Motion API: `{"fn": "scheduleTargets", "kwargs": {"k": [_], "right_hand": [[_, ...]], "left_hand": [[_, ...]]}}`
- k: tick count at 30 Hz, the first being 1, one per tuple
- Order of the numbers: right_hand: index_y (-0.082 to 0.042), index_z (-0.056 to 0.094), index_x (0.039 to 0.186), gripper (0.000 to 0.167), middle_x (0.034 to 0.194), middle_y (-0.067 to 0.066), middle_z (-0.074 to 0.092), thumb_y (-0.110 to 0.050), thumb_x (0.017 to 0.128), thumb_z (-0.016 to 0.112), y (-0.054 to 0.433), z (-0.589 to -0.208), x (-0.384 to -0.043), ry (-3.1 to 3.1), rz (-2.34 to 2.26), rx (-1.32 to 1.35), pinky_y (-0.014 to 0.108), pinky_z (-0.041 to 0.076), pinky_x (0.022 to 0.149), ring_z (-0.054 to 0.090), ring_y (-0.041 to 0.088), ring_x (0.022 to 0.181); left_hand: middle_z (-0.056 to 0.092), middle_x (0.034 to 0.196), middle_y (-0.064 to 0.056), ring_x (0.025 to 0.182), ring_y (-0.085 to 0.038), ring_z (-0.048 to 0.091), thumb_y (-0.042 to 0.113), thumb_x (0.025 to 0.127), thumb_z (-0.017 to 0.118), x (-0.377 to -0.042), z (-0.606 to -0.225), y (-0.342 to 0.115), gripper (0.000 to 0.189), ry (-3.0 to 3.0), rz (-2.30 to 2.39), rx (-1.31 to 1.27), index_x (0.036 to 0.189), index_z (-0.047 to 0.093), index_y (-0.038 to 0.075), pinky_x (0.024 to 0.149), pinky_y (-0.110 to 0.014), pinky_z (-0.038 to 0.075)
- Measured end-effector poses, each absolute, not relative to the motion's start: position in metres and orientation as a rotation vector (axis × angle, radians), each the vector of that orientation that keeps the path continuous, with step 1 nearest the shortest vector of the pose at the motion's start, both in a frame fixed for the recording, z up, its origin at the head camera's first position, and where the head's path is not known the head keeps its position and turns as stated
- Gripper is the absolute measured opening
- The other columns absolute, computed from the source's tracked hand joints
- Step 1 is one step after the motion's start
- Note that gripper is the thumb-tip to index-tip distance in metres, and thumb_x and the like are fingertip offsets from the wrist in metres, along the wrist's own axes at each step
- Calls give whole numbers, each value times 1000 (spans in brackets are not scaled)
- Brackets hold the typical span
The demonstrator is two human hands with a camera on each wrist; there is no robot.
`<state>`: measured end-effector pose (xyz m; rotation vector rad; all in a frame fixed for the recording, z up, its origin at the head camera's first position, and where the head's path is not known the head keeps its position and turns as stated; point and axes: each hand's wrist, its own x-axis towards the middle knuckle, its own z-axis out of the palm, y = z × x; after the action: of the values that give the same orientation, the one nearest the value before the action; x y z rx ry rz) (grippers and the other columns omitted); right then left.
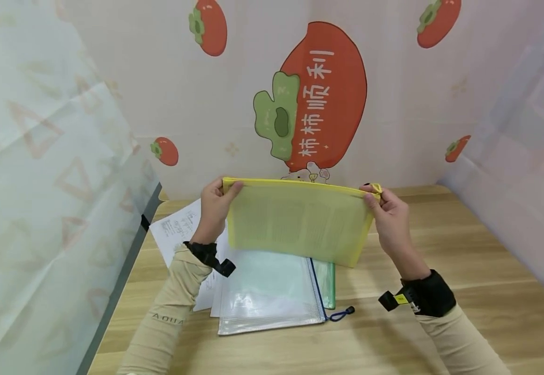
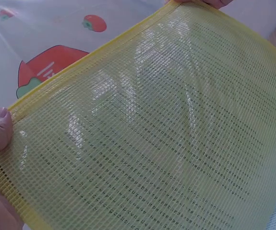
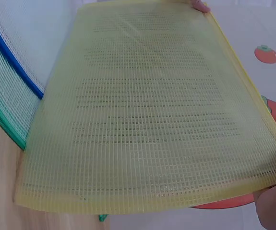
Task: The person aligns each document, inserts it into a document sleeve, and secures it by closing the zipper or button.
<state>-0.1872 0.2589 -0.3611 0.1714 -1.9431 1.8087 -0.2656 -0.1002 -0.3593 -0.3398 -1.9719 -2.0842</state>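
A yellow mesh zipper pouch (image 1: 295,221) is held up by both hands above the table, its zipper edge on top. My left hand (image 1: 213,211) pinches the upper left corner, thumb on the near face. At the upper right corner my right hand (image 1: 392,216) grips the pouch beside the yellow zipper pull (image 1: 375,188). Printed pages show through the mesh of the pouch (image 2: 152,134) in the left wrist view, and lines of text also show through it (image 3: 152,105) in the right wrist view.
Below lies a clear pouch (image 1: 272,291) with a blue zipper and a dark-tipped pull loop (image 1: 342,313). A green-edged pouch (image 1: 330,286) sticks out from under it. Printed sheets (image 1: 173,229) lie at the left on the wooden table (image 1: 487,271). Patterned cloth (image 1: 112,78) hangs around the table.
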Motion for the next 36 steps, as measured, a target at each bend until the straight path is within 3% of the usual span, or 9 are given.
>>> {"fn": "scheduleTargets", "kwargs": {"k": [5, 7, 10, 13, 15, 19, 26, 31, 36], "right_hand": [[8, 71, 114, 26, 89, -14, 69, -12, 99, 66, 255, -361, -190, -2055, 1500, 208, 13, 50, 64, 59, 2, 72], [8, 72, 110, 23, 87, -7, 69, -11, 99, 66, 254, -359, -190, -2087, 1391, 215, 12, 47, 61, 56, 2, 68], [8, 73, 107, 20, 87, 1, 68, -9, 98, 67, 253, -352, -188, -2119, 1328, 227, 11, 46, 59, 54, 3, 67], [8, 73, 106, 18, 87, 11, 70, -6, 96, 69, 252, -342, -185, -2134, 1291, 276, 11, 43, 57, 52, 4, 65], [7, 74, 106, 17, 87, 13, 71, -5, 95, 69, 251, -336, -183, -2142, 1260, 313, 11, 41, 56, 51, 3, 64], [6, 74, 108, 17, 91, 22, 73, -3, 93, 71, 244, -324, -180, -2154, 1209, 389, 12, 40, 58, 51, 3, 66], [9, 74, 105, 15, 82, 18, 71, 6, 91, 69, 232, -315, -181, -2089, 1147, 540, 12, 36, 57, 43, 0, 61], [10, 72, 97, 8, 66, 13, 57, 7, 92, 67, 229, -315, -181, -2084, 1116, 578, 15, 32, 54, 34, 2, 55], [7, 74, 99, 10, 64, 13, 57, 5, 90, 70, 233, -318, -180, -2108, 1133, 570, 16, 31, 53, 31, 0, 54]], "left_hand": [[66, 81, 12, 73, -5, 53, 16, 94, 73, -265, -372, -99, 18, -1836, -2050, -264, 101, 68, 0, 66, -19, 43], [68, 85, 11, 76, -4, 55, 14, 95, 72, -265, -374, -98, 21, -1767, -2032, -299, 107, 68, -3, 68, -18, 45], [70, 107, 2, 101, -9, 63, 13, 95, 73, -263, -371, -91, 32, -1712, -1930, -358, 122, 65, -4, 92, -21, 49], [67, 127, -10, 128, -19, 56, 15, 93, 76, -259, -361, -75, 40, -1730, -1666, -420, 128, 65, -1, 115, -30, 37], [65, 132, -16, 133, -24, 53, 16, 91, 78, -255, -350, -58, 39, -1773, -1456, -493, 126, 68, 3, 119, -36, 33], [69, 126, -16, 128, -31, 57, 11, 91, 77, -248, -325, -16, 34, -1814, -1213, -845, 122, 69, 0, 116, -37, 36], [68, 134, -9, 122, -20, 62, 17, 96, 72, -232, -293, 43, 42, -1979, -1070, -1425, 135, 64, 5, 108, -28, 42], [70, 132, -6, 104, -13, 65, 17, 97, 69, -229, -284, 60, 40, -2052, -1037, -1532, 136, 65, 6, 91, -19, 45], [77, 109, -3, 93, -10, 68, 16, 94, 73, -230, -282, 58, 25, -2046, -1064, -1418, 118, 77, 10, 80, -16, 49]]}}
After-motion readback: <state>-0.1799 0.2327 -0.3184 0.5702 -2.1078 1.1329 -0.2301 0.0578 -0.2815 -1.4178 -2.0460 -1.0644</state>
